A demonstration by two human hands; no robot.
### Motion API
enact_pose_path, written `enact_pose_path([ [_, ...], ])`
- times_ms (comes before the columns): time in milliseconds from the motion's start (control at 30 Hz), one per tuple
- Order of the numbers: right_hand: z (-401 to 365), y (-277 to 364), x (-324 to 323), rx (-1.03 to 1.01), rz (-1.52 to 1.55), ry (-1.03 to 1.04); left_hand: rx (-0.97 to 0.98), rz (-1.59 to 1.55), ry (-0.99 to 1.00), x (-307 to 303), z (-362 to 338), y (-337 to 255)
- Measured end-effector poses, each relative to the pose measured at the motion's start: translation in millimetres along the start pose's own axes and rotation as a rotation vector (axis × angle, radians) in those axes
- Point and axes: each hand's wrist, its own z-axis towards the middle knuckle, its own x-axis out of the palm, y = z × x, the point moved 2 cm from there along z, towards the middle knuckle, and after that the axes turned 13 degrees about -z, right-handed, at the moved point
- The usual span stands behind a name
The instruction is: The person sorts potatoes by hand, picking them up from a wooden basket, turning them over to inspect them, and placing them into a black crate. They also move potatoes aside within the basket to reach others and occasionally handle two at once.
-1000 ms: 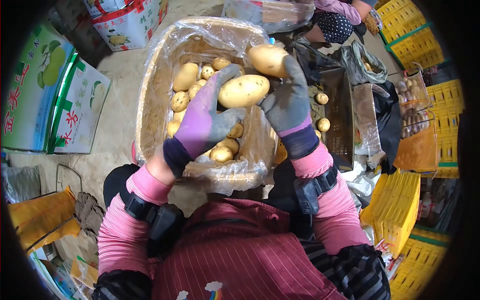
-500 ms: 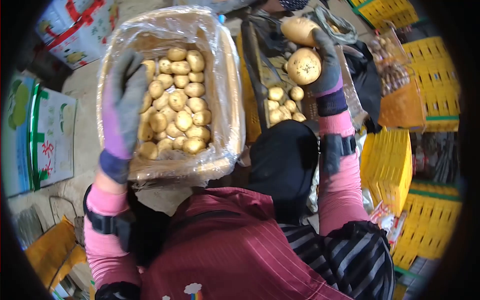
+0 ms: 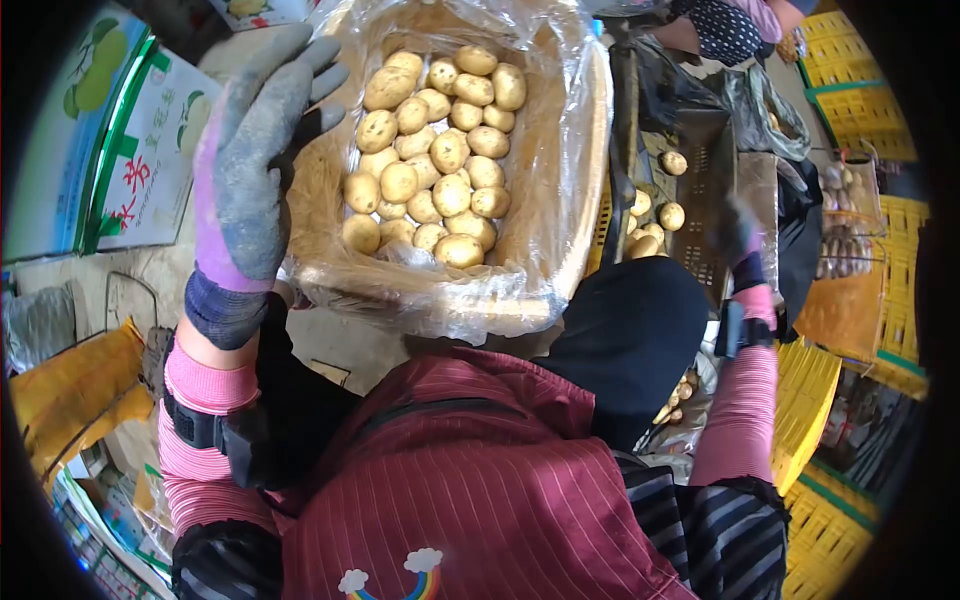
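Observation:
My left hand (image 3: 265,165), in a grey and purple work glove, is raised at the left rim of a plastic-lined box (image 3: 535,310). Its fingers are stretched out and apart, with nothing visible in them. Several potatoes (image 3: 450,150) lie in a layer inside that box. My right hand (image 3: 738,235), gloved too, is over the right side of a dark crate (image 3: 700,150). Motion smears its fingers, and I see no potato in it. A few smaller potatoes (image 3: 672,215) lie in the crate, near its left side.
Yellow crates (image 3: 855,115) stand along the right, with bagged produce (image 3: 845,205) beside them. Printed cartons (image 3: 150,150) stand at the left. Another person's patterned sleeve (image 3: 728,30) shows at the top right. My knee (image 3: 630,310) is close to the crate.
The two large potatoes that my right hand held are no longer seen in it, and that hand has moved lower. My left hand's fingers have spread. The view has shifted left.

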Motion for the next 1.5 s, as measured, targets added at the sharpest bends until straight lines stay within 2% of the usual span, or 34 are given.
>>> enact_pose_path([
  [33,-30.9,65.4,27.4,-0.171,0.0,0.256,0.045,-0.056,0.011,-4.2,0.0,-3.8],
  [67,-78.9,128.5,74.8,-0.443,-0.034,0.372,0.117,0.019,0.079,-8.5,0.4,-7.7],
  [100,-96.5,164.6,103.1,-0.538,0.041,0.456,0.115,0.018,0.064,-8.4,1.0,-13.1],
  [133,-125.1,201.5,141.8,-0.642,-0.044,0.571,0.098,-0.022,0.025,-4.5,1.7,-19.5],
  [167,-150.7,226.1,186.1,-0.747,-0.13,0.686,0.085,-0.062,-0.015,-5.9,2.0,-22.5],
  [233,-178.5,236.2,271.0,-0.93,-0.461,0.827,0.153,-0.121,0.012,-20.3,-3.4,-24.8],
  [300,-172.9,199.7,355.9,-0.965,-0.716,0.932,0.124,0.145,-0.051,-39.3,-24.7,-33.4],
  [333,-173.6,177.6,396.9,-1.097,-1.024,0.925,0.102,0.278,-0.082,-49.0,-37.6,-38.3],
  [367,-140.4,129.0,435.2,-1.18,-1.212,0.937,0.074,0.408,-0.114,-57.8,-49.7,-41.8],
  [400,-152.4,108.3,454.4,-1.292,-1.656,0.86,0.043,0.54,-0.144,-66.2,-58.1,-43.6],
  [433,-138.5,73.7,476.2,-1.284,-1.839,1.035,0.01,0.672,-0.171,-74.1,-60.2,-42.2],
  [500,-137.7,28.7,489.4,-1.274,-2.02,1.039,0.033,0.69,-0.162,-79.6,-61.6,-40.0],
  [567,-134.2,-7.7,489.3,-1.489,-1.95,0.934,0.058,0.664,-0.124,-79.5,-57.8,-36.7],
  [600,-135.0,-12.8,489.7,-1.458,-2.109,0.854,0.072,0.663,-0.105,-79.5,-55.6,-38.1],
  [633,-128.9,-23.3,496.1,-1.426,-2.141,0.768,0.085,0.651,-0.092,-78.6,-52.0,-36.4],
  [700,-96.2,-55.2,512.8,-1.322,-2.124,0.634,0.123,0.631,-0.071,-79.0,-45.7,-37.7],
  [733,-77.7,-80.0,523.6,-1.296,-1.766,0.572,0.143,0.623,-0.058,-79.3,-42.0,-39.1],
  [767,-48.3,-101.8,519.7,-1.243,-1.942,0.625,0.17,0.614,-0.045,-79.8,-37.8,-42.0],
  [833,-133.2,-7.9,496.2,-1.136,-2.28,0.77,0.233,0.583,-0.017,-77.7,-25.2,-46.7],
  [867,-124.5,-11.4,493.0,-1.083,-2.14,0.878,0.269,0.579,0.004,-75.9,-20.3,-50.4],
  [900,-118.0,-16.9,487.7,-1.007,-1.996,0.883,0.308,0.594,0.042,-74.3,-14.5,-51.4],
  [967,-124.0,6.7,471.1,-1.064,-1.59,0.934,0.41,0.755,0.173,-65.7,-4.5,-49.8],
  [1033,-133.2,25.1,452.7,-1.225,-1.201,0.844,0.179,0.171,-0.121,-47.0,-5.3,-30.0],
  [1067,-170.0,63.0,434.5,-1.184,-1.099,0.902,0.145,0.199,-0.144,-45.2,-4.4,-19.9],
  [1100,-194.4,86.3,419.0,-1.239,-1.055,0.811,0.216,0.409,-0.082,-45.8,-5.4,-9.0],
  [1133,-220.3,111.2,399.3,-1.371,-0.969,0.711,0.13,0.405,-0.044,-41.3,-6.7,-4.2],
  [1167,-237.4,126.4,382.1,-1.383,-0.888,0.641,-0.143,0.343,-0.022,-35.2,-5.4,3.5],
  [1233,-270.1,148.6,348.0,-1.499,-0.767,0.463,-0.499,0.197,0.072,-12.9,-8.2,0.0],
  [1300,-282.8,148.2,325.4,-1.566,-0.702,0.362,-0.134,0.023,0.295,-7.4,-19.6,59.8],
  [1333,-288.2,146.2,315.6,-1.621,-0.64,0.288,-0.086,-0.147,0.31,14.0,-21.5,56.9],
  [1367,-292.9,142.2,308.8,-1.622,-0.636,0.275,-0.082,-0.144,0.32,22.4,-21.4,45.8],
  [1433,-297.5,135.7,301.4,-1.525,-0.501,0.344,-0.221,-0.022,0.285,30.2,-19.9,27.2],
  [1467,-296.2,134.3,299.6,-1.525,-0.492,0.343,-0.185,-0.135,0.21,35.0,-17.0,40.0],
  [1500,-291.3,132.1,298.4,-1.359,-0.378,0.484,-0.186,-0.128,0.211,32.6,-14.3,39.6],
])
